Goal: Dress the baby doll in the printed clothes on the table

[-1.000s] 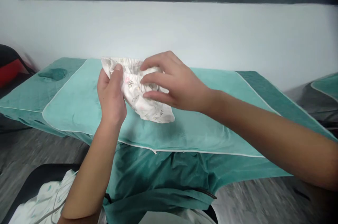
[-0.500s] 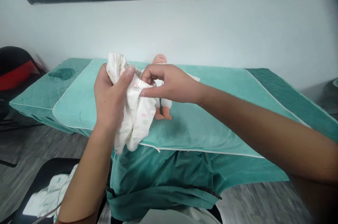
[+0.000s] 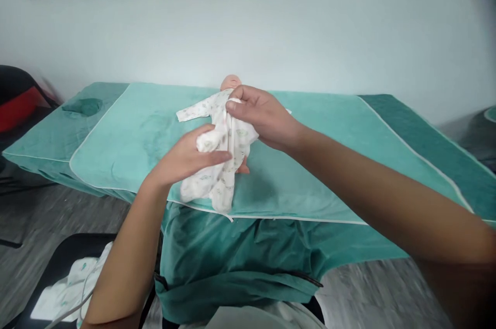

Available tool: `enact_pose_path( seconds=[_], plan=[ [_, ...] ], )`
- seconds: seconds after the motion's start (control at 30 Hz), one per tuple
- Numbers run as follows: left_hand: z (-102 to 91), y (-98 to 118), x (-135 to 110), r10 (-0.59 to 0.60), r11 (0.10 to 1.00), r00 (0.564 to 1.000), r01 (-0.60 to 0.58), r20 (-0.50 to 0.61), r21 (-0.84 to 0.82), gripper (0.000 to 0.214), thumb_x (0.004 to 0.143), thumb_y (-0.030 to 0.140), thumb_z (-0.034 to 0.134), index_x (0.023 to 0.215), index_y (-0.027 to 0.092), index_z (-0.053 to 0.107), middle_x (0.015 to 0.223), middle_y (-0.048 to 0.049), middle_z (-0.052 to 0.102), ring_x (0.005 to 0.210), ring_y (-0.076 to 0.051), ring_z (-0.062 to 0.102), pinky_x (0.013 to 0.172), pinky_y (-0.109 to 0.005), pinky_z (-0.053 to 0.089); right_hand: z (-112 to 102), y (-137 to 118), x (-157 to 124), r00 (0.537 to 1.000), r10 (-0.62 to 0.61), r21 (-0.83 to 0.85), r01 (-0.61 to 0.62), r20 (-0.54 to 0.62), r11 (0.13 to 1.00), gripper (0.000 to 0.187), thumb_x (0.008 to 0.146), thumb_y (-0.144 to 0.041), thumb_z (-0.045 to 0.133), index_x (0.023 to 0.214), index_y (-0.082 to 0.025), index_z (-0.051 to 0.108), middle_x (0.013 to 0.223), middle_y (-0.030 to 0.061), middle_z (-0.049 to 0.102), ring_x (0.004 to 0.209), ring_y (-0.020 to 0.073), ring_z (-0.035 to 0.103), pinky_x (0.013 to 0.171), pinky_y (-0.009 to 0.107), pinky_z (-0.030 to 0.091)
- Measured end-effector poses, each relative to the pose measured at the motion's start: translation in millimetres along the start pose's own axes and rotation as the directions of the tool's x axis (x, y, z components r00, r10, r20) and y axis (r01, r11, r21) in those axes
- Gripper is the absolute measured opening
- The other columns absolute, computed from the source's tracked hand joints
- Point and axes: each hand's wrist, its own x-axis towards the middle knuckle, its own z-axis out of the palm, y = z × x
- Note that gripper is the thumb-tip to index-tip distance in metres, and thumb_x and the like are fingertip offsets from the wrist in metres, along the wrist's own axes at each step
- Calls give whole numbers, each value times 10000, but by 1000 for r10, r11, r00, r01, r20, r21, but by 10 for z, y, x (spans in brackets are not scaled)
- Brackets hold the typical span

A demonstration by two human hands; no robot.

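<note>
A baby doll (image 3: 230, 82) in a white printed top lies on its back on the light teal towel (image 3: 127, 138), head towards the wall. My left hand (image 3: 186, 156) pinches the bunched waistband of a pair of small white printed baby trousers (image 3: 211, 184), whose legs hang down to the towel's front edge. My right hand (image 3: 259, 117) grips the other side of the waistband over the doll's middle. One bare doll foot (image 3: 243, 168) peeks out beside the trousers. The doll's legs are mostly hidden behind the cloth and my hands.
The towel covers a long bed with a darker teal sheet (image 3: 240, 251) that hangs down in front. A folded dark teal cloth (image 3: 82, 107) lies at the far left. A black seat with white printed clothes (image 3: 73, 277) stands at the lower left. A white wall runs behind.
Both hands have lowered the trousers from chest height down onto the doll's legs. The doll, hidden a second ago, is now in view, and my left hand has turned palm-down.
</note>
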Motion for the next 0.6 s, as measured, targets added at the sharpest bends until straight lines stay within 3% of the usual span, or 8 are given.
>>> enact_pose_path(
  seconds=[0.07,0.17,0.23,0.3,0.33,0.4,0.5,0.6],
  plan=[
    [59,-28,30,-32,999,999,33,-1,43,332,801,457,825,979,193,736,905,-37,747,815,-211,715,700,-295,561,2,68,-31,998,65,39,-64,-20,997,444,810,-601,794,811,-220,565,758,-22,625,645,119,570,574,247,443],
    [103,-127,122,44,994,969,-66,-245,-82,286,826,449,795,933,196,716,879,-18,733,798,-185,704,699,-271,553,-18,154,-101,982,183,-7,-183,40,983,409,813,-586,789,825,-222,603,684,-36,633,553,118,560,505,243,422],
    [114,-202,183,63,978,929,-131,-364,-164,288,815,441,803,938,201,701,875,-3,722,817,-173,703,719,-256,552,-43,193,-147,920,309,-159,-276,241,948,371,780,-546,825,810,-215,660,629,-39,640,509,125,567,478,247,425],
    [133,-259,219,34,971,920,-122,-390,-204,307,813,455,803,931,192,697,856,-3,716,831,-177,708,731,-256,556,-65,223,-183,821,405,-298,-301,402,906,350,752,-519,850,757,-202,701,585,-31,643,488,132,575,468,252,439],
    [146,-277,224,7,973,925,-95,-380,-212,325,816,472,798,936,186,700,855,-9,720,841,-186,713,735,-265,561,-75,234,-195,797,421,-323,-299,433,898,352,756,-519,846,730,-197,709,572,-25,644,486,135,580,472,256,452],
    [180,-298,212,-59,975,941,-17,-332,-221,382,828,526,776,971,178,711,887,-31,744,865,-217,728,752,-300,575,-94,251,-203,838,396,-267,-311,375,912,370,806,-551,799,742,-194,723,574,-13,659,497,142,598,493,266,486],
    [225,-313,154,-168,964,973,129,-156,-232,484,813,590,771,1056,173,736,947,-77,779,911,-283,752,809,-391,602,-123,278,-170,943,315,-50,-311,106,949,401,867,-599,727,882,-199,739,689,22,725,604,180,674,583,307,562],
    [244,-347,108,-237,940,970,243,55,-241,552,725,536,865,1124,170,757,995,-114,796,1003,-359,755,887,-484,611,-139,342,-121,955,276,122,-263,-110,957,445,858,-629,730,976,-201,722,820,50,757,769,221,727,704,351,611]
  ],
)
